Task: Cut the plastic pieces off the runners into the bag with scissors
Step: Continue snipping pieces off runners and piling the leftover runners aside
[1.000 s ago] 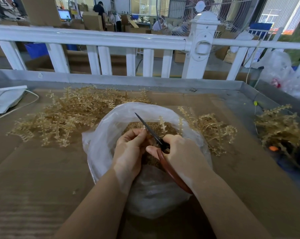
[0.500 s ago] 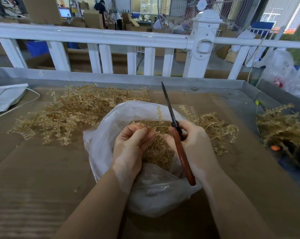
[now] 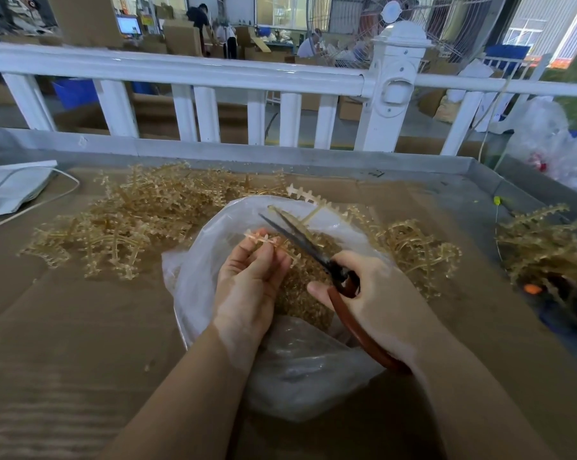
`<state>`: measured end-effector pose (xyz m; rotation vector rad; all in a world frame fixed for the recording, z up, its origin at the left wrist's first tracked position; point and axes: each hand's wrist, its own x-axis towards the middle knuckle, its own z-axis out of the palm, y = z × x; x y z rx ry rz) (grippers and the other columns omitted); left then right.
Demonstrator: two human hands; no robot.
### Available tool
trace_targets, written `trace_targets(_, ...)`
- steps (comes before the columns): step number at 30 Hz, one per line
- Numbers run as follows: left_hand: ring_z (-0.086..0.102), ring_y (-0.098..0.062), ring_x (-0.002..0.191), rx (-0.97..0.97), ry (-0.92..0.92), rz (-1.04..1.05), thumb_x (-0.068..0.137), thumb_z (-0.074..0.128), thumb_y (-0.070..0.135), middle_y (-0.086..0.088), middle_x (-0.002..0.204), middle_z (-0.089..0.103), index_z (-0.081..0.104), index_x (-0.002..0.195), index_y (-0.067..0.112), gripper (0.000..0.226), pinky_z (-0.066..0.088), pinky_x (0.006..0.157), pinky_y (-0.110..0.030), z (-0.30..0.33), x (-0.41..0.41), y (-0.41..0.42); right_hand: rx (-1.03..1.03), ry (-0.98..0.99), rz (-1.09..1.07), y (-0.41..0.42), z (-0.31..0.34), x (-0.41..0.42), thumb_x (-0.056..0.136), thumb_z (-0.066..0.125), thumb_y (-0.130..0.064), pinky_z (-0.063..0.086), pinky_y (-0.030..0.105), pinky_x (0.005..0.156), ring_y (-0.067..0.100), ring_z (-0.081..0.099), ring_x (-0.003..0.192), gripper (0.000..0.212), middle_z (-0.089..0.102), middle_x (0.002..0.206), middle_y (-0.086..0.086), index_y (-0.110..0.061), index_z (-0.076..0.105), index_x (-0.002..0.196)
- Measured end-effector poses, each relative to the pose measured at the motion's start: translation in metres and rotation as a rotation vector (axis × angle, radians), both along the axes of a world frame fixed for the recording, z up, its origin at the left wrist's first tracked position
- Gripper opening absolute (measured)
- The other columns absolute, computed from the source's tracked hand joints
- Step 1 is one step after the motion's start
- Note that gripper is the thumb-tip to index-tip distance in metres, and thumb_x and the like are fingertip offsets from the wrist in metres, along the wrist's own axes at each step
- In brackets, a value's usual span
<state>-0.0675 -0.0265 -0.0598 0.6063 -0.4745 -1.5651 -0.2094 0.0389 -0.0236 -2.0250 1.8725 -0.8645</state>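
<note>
Cardboard table (image 3: 81,327), hand (image 3: 376,293) gripping scissors (image 3: 300,240)

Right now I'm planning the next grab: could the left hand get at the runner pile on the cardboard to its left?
Probably not yet: the left hand still pinches a runner. The pile itself lies uncovered.

Factory floor: stacked cartons (image 3: 181,36), workers (image 3: 199,19).
</note>
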Motion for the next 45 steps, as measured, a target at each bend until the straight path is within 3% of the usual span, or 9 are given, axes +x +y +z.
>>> trace_targets(4, 0.061, -0.009, 0.052, -0.021, 0.002, 0.054, 0.092, 0.047, -0.009, 0.000, 0.061, 0.065, 0.049, 0.092, 0.020, 0.029, 0.056, 0.057, -0.022, -0.001, -0.001, -0.001, -0.016, 0.046, -0.018, 0.005, -0.004, -0.001, 0.083, 0.061, -0.055, 0.035, 0.013, 0.054, -0.001, 0.050, 0.063, 0.023, 0.052, 0.065, -0.015, -0.033, 0.055, 0.083)
trace_targets(8, 0.061, -0.010, 0.054, -0.011, -0.041, 0.014, 0.093, 0.045, -0.006, -0.003, 0.064, 0.064, 0.058, 0.075, 0.009, 0.027, 0.056, 0.056, -0.021, -0.002, 0.000, -0.002, -0.001, 0.078, -0.038, 0.006, -0.006, -0.002, 0.083, 0.060, -0.056, 0.035, 0.010, 0.057, 0.002, 0.054, 0.071, 0.022, 0.056, 0.072, -0.016, -0.036, 0.056, 0.088)
trace_targets(13, 0.065, -0.011, 0.056, 0.015, -0.038, -0.021, 0.084, 0.055, -0.005, -0.002, 0.062, 0.065, 0.063, 0.081, 0.007, 0.015, 0.056, 0.057, -0.021, 0.002, 0.002, 0.000, -0.011, 0.091, -0.043, 0.006, -0.009, -0.003, 0.082, 0.062, -0.056, 0.041, 0.016, 0.061, 0.005, 0.056, 0.073, 0.027, 0.062, 0.077, -0.010, -0.031, 0.060, 0.091)
trace_targets(17, 0.067, -0.009, 0.060, 0.005, -0.070, 0.008, 0.080, 0.052, -0.018, -0.004, 0.070, 0.061, 0.062, 0.082, 0.006, 0.026, 0.055, 0.056, -0.019, 0.002, -0.001, 0.002, 0.010, 0.066, -0.024, 0.006, -0.008, -0.003, 0.082, 0.062, -0.055, 0.033, 0.012, 0.055, -0.001, 0.052, 0.067, 0.022, 0.054, 0.067, -0.016, -0.034, 0.055, 0.084)
trace_targets(28, 0.068, -0.008, 0.061, 0.059, 0.039, 0.073, 0.086, 0.049, -0.016, -0.004, 0.069, 0.066, 0.050, 0.083, 0.013, 0.029, 0.055, 0.055, -0.018, 0.004, -0.001, 0.002, 0.014, 0.056, 0.004, 0.007, -0.003, -0.009, 0.080, 0.067, -0.049, 0.036, 0.007, 0.057, -0.007, 0.047, 0.061, 0.023, 0.045, 0.060, -0.024, -0.040, 0.047, 0.073)
trace_targets(33, 0.067, -0.007, 0.059, 0.079, 0.067, 0.055, 0.087, 0.050, -0.015, -0.003, 0.067, 0.061, 0.046, 0.075, 0.015, 0.032, 0.055, 0.053, -0.018, 0.003, 0.001, 0.001, 0.026, 0.103, -0.004, 0.008, -0.004, -0.013, 0.079, 0.068, -0.046, 0.030, 0.013, 0.055, 0.003, 0.050, 0.067, 0.019, 0.047, 0.061, -0.022, -0.037, 0.052, 0.077)
trace_targets(36, 0.065, -0.006, 0.059, 0.039, -0.016, 0.017, 0.087, 0.049, -0.013, -0.003, 0.068, 0.060, 0.052, 0.069, 0.010, 0.030, 0.054, 0.055, -0.016, 0.002, 0.000, 0.001, 0.014, 0.093, -0.014, 0.006, -0.005, -0.011, 0.080, 0.068, -0.046, 0.034, 0.018, 0.057, 0.006, 0.053, 0.071, 0.018, 0.049, 0.064, -0.020, -0.037, 0.053, 0.079)
trace_targets(38, 0.064, -0.007, 0.058, 0.030, -0.055, -0.003, 0.087, 0.048, -0.013, -0.003, 0.069, 0.064, 0.061, 0.075, 0.007, 0.026, 0.054, 0.055, -0.015, 0.002, 0.000, 0.001, 0.011, 0.084, -0.022, 0.006, -0.005, -0.009, 0.082, 0.066, -0.047, 0.036, 0.020, 0.059, 0.007, 0.055, 0.074, 0.016, 0.050, 0.067, -0.019, -0.036, 0.054, 0.081)
trace_targets(45, 0.068, -0.006, 0.065, 0.023, -0.086, -0.015, 0.081, 0.052, -0.016, 0.000, 0.071, 0.070, 0.067, 0.089, 0.006, 0.028, 0.055, 0.060, -0.016, 0.001, 0.000, 0.002, 0.020, 0.075, -0.033, 0.009, -0.003, -0.008, 0.083, 0.066, -0.046, 0.028, 0.010, 0.056, 0.003, 0.049, 0.072, 0.021, 0.044, 0.065, -0.021, -0.036, 0.047, 0.081)
